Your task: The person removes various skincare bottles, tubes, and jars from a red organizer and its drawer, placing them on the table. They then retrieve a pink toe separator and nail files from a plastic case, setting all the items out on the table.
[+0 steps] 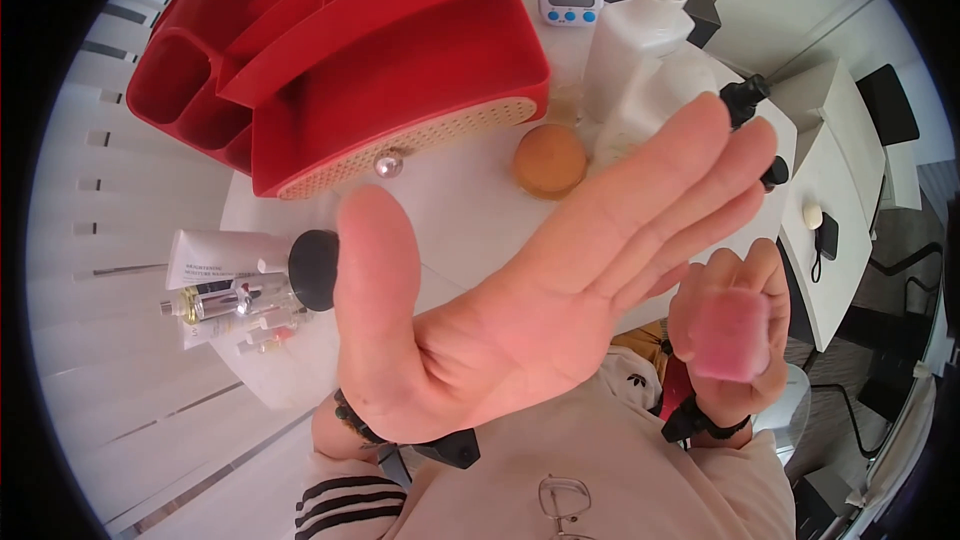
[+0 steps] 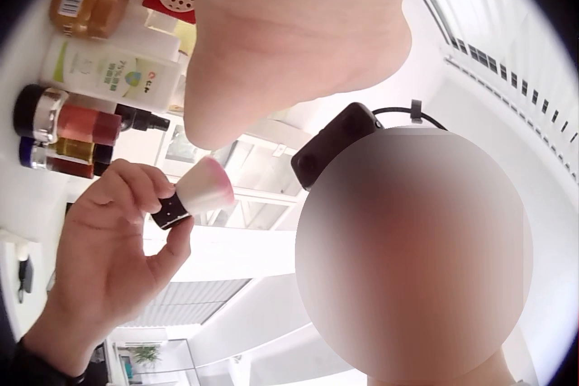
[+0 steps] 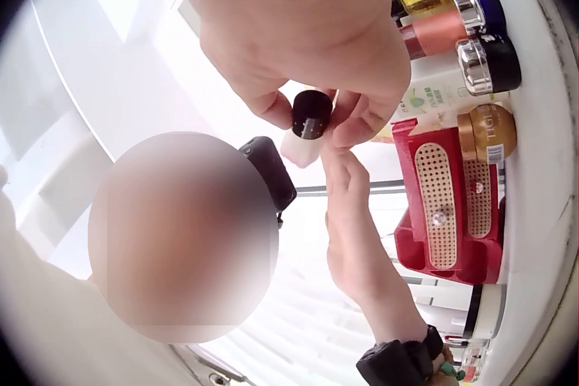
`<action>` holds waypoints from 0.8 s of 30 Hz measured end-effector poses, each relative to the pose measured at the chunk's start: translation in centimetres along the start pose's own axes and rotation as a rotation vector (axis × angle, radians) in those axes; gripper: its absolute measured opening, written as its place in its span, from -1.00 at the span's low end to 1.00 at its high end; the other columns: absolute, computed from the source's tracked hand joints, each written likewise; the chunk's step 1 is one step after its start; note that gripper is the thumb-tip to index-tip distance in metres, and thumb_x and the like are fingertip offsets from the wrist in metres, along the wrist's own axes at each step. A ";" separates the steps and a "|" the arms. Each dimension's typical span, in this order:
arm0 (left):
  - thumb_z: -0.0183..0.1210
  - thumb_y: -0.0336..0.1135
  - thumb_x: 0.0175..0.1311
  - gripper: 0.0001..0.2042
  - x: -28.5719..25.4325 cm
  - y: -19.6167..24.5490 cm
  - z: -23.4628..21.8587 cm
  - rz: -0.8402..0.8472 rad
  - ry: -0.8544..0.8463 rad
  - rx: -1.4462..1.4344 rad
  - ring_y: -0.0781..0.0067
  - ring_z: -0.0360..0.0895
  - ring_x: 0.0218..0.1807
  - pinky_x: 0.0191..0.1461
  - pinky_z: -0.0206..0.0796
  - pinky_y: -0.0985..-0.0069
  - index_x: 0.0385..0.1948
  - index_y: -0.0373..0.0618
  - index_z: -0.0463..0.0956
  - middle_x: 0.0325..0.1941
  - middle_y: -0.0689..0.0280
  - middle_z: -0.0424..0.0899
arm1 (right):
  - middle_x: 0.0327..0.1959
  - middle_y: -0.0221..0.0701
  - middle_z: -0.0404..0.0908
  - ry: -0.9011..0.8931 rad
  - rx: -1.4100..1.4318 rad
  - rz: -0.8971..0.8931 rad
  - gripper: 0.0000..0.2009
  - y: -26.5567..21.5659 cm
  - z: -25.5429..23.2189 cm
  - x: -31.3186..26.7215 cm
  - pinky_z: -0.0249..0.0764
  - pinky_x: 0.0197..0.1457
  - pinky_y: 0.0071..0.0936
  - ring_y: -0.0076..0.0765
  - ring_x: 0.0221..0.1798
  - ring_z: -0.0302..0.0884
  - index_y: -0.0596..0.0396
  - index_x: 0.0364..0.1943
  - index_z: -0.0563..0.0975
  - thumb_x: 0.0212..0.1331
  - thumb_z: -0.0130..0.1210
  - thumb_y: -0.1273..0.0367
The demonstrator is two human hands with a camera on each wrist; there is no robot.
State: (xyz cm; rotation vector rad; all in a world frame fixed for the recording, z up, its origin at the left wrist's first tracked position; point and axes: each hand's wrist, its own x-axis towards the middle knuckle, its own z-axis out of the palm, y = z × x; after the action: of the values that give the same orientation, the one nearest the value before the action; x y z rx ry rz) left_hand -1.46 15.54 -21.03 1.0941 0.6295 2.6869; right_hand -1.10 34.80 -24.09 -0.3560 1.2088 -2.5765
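Observation:
My left hand (image 1: 520,310) is raised palm up in the middle of the head view, fingers straight and thumb spread, with nothing in it. Beside its fingertips, my right hand (image 2: 104,246) pinches a short makeup brush (image 2: 206,186) by its black, white-speckled handle. The dense pale bristles turn pink at the tip. In the head view the brush (image 1: 731,336) points toward the camera and covers part of the right hand. From the right wrist, the brush handle (image 3: 312,114) shows between thumb and fingers, with the left hand (image 3: 353,241) just beyond.
On the white table, a red organizer (image 1: 480,15) stands behind the left hand. A jar with an orange-brown lid (image 1: 550,162), a white bottle (image 1: 630,45) and a small timer (image 1: 571,2) are to its right. Several tubes (image 1: 225,255) and small bottles lie at the left edge.

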 end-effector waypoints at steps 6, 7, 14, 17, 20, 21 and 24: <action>-0.43 0.33 0.46 -0.01 -2.7 1.9 3.4 -0.020 0.229 -0.021 -0.06 -0.08 0.63 0.66 -0.41 0.09 0.52 -0.51 -0.49 0.62 -0.20 -0.09 | -0.30 -0.25 0.58 -0.032 0.070 0.007 -0.54 0.5 -0.5 -0.1 0.54 -0.29 -0.48 -0.39 -0.31 0.58 0.06 -0.19 0.36 0.00 0.46 0.28; -0.42 0.31 0.45 -0.01 -2.7 2.4 3.0 -0.024 0.215 -0.011 -0.06 -0.07 0.62 0.66 -0.40 0.09 0.52 -0.51 -0.49 0.61 -0.19 -0.08 | -0.30 -0.26 0.58 -0.027 0.088 0.006 -0.53 0.6 -0.4 -0.1 0.54 -0.28 -0.49 -0.38 -0.30 0.59 0.06 -0.20 0.36 -0.02 0.48 0.29; -0.34 0.21 0.42 -0.03 -1.8 2.0 1.3 -0.045 0.111 0.059 -0.03 0.01 0.56 0.64 -0.31 0.11 0.51 -0.54 -0.50 0.55 -0.18 -0.01 | -0.30 -0.27 0.58 -0.019 0.065 0.015 -0.54 0.9 -0.2 -0.1 0.53 -0.25 -0.52 -0.39 -0.28 0.58 0.07 -0.19 0.37 -0.02 0.47 0.29; -0.31 0.16 0.40 -0.04 -1.3 1.5 0.8 -0.055 0.064 0.088 -0.02 0.05 0.53 0.63 -0.27 0.12 0.51 -0.55 -0.50 0.53 -0.17 0.02 | -0.30 -0.28 0.58 -0.038 0.061 0.010 -0.55 0.4 1.3 0.8 0.53 -0.24 -0.52 -0.41 -0.29 0.57 0.07 -0.18 0.37 -0.01 0.45 0.29; -0.28 0.12 0.38 -0.05 -1.1 1.8 0.1 -0.066 0.016 0.112 -0.01 0.08 0.50 0.62 -0.23 0.13 0.51 -0.56 -0.50 0.51 -0.16 0.05 | -0.29 -0.28 0.57 0.060 0.027 0.091 -0.56 0.1 1.4 0.1 0.53 -0.24 -0.51 -0.43 -0.30 0.56 0.07 -0.18 0.37 -0.01 0.44 0.30; -0.27 0.10 0.38 -0.05 -1.0 1.7 0.0 -0.070 0.000 0.120 0.00 0.10 0.49 0.62 -0.22 0.14 0.51 -0.56 -0.50 0.50 -0.16 0.06 | -0.29 -0.28 0.57 0.053 0.038 0.082 -0.56 0.2 1.3 0.0 0.54 -0.23 -0.51 -0.43 -0.30 0.56 0.07 -0.17 0.37 0.00 0.43 0.30; -0.24 0.06 0.36 -0.05 -0.7 1.7 -0.6 -0.082 -0.048 0.148 0.01 0.13 0.46 0.61 -0.18 0.14 0.50 -0.57 -0.50 0.48 -0.15 0.09 | -0.28 -0.27 0.58 0.024 0.065 0.075 -0.56 0.4 0.3 -0.4 0.56 -0.21 -0.49 -0.43 -0.30 0.58 0.08 -0.16 0.37 0.00 0.43 0.31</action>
State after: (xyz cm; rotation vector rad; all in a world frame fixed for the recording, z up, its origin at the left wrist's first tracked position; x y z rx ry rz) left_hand -1.34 13.65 -21.12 1.1384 0.8564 2.5712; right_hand -0.55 34.44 -24.25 -0.2622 1.1214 -2.5551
